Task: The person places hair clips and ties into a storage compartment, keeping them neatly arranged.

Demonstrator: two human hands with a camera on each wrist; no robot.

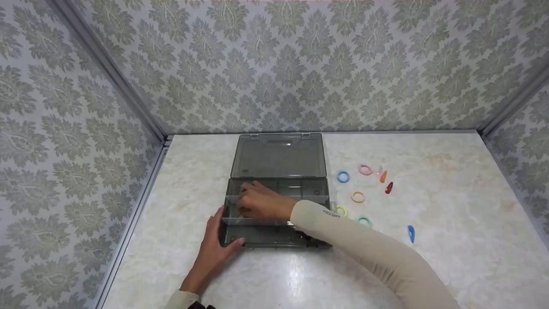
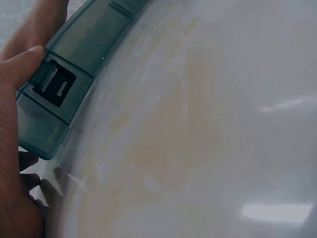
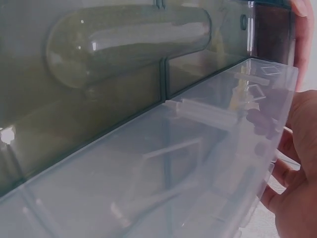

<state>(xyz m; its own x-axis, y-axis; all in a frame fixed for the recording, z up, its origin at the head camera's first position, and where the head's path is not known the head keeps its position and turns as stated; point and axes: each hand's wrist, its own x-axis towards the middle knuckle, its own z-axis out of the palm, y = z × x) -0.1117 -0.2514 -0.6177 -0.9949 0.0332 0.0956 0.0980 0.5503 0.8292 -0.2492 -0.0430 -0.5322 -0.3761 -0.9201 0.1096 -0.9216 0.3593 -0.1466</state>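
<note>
A smoky grey plastic organizer box (image 1: 257, 236) lies with its lid (image 1: 279, 156) folded back toward the wall. Clear dividers (image 1: 233, 221) run across its inside. My left hand (image 1: 214, 244) grips the box's front left corner, thumb on the front edge and fingers along the left side. In the left wrist view the thumb (image 2: 25, 64) presses beside the front latch. My right hand (image 1: 261, 201) reaches into the left part of the box, fingers bent down between the dividers. In the right wrist view its fingers (image 3: 282, 173) are partly behind a clear divider (image 3: 198, 148); what they pinch is hidden.
Right of the box lie several coloured hair ties, among them a blue one (image 1: 343, 176) and an orange one (image 1: 358, 197). Small hair clips, including a dark red one (image 1: 389, 187) and a blue one (image 1: 411, 234), lie farther right. Patterned walls (image 1: 283, 86) enclose the table.
</note>
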